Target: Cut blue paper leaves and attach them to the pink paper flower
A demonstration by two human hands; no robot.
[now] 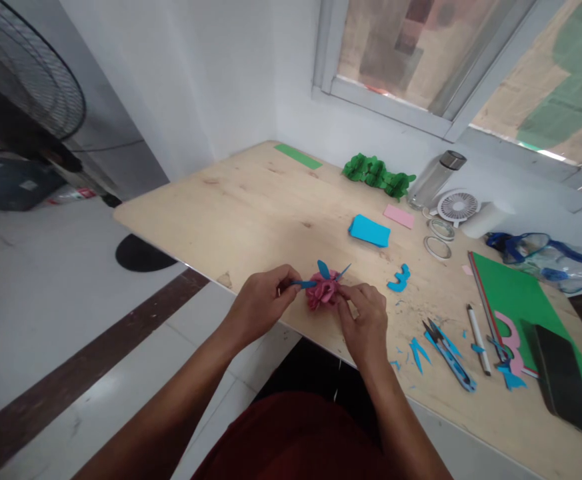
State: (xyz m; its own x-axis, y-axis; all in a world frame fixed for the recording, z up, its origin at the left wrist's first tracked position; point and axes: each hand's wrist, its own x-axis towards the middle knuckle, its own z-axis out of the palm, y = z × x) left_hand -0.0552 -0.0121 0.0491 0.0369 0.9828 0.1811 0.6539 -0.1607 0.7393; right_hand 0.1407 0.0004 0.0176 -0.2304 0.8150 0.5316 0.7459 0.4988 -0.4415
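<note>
A pink paper flower (323, 292) with blue paper leaves (323, 269) around it is held low over the front edge of the wooden table (251, 200). My left hand (265, 300) pinches a blue leaf (305, 284) at the flower's left side. The fingers of my right hand (365, 317) are closed on the flower's right edge. Blue thread snips (451, 357) lie on the table to the right of my right hand, with blue paper scraps (417, 353) beside them.
Farther back are a folded blue paper stack (369, 231), green paper flowers (377, 176), a bottle (435, 180), tape rolls (437, 247) and a small fan (458, 206). At right lie a white pen (479, 340), green sheets (525, 300) and a dark phone (565, 380).
</note>
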